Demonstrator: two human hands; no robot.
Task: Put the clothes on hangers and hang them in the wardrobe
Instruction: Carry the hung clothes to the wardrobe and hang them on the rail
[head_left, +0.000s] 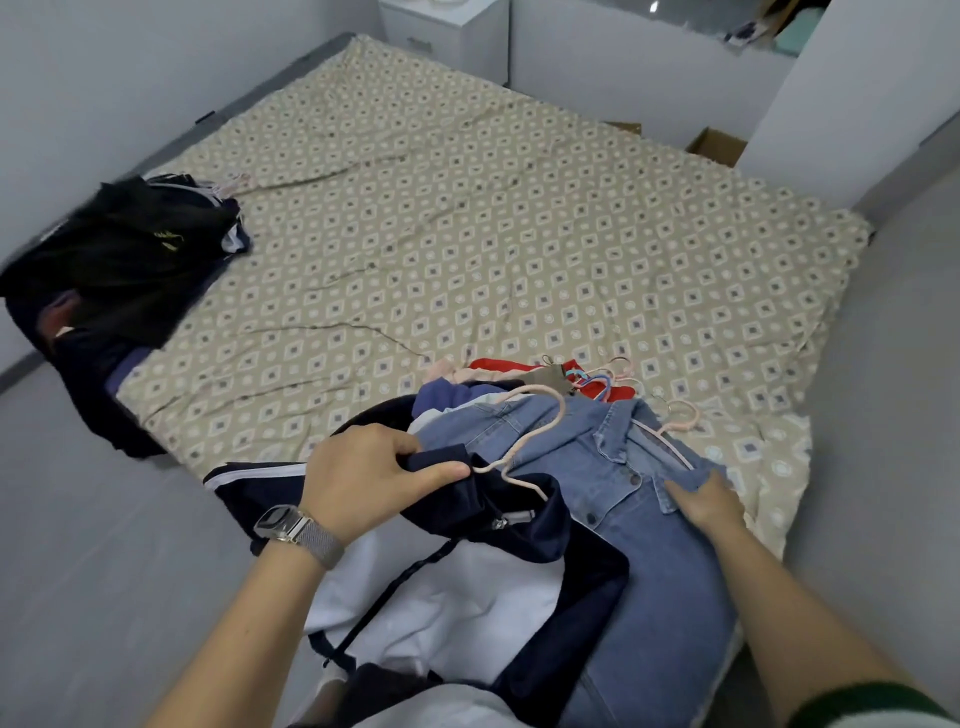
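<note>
Head view: left hand (363, 475) pinches the navy-and-white jacket (467, 571) at the collar, pink hanger (524, 441) half inserted. Right hand (704, 501) lies flat on the denim jacket (649, 519), holding nothing. Early stage: dark clothes pile (119, 275) and spare hangers (613, 382) wait on the patterned bedspread (467, 234). Wardrobe not identifiable; white nightstand (447, 36) beyond.
</note>
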